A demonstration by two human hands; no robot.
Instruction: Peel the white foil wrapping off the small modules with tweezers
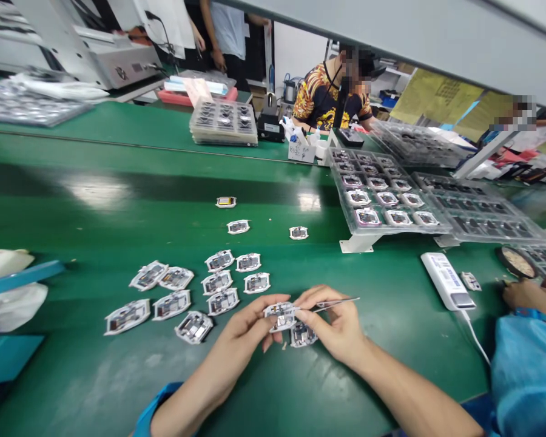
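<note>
Head view: my fingers cover part of the white-framed module in my left hand, so its rim is partly hidden; that hand pinches it between thumb and fingers, just above the worktop, near the front middle. My right hand pinches slim metal tweezers, one end jutting past my knuckles; whether the other end touches the module I can't tell. Under my hands lies a second module, partly covered by my right thumb. The finer parts inside the modules are too small to make out. At the left edge a white-and-blue object is cut off.

Loose modules lie in a cluster to my left, some touching, with a few more farther up. To my right are a white labelled device with a cable and a clear tray of modules, propped on a white bracket. At the right edge, a co-worker's blue sleeve is cut off by the picture.

The worktop is green, with bright glare patches. A grey beam crosses the top, blocking part of the room; below it sits a person in a patterned shirt.
</note>
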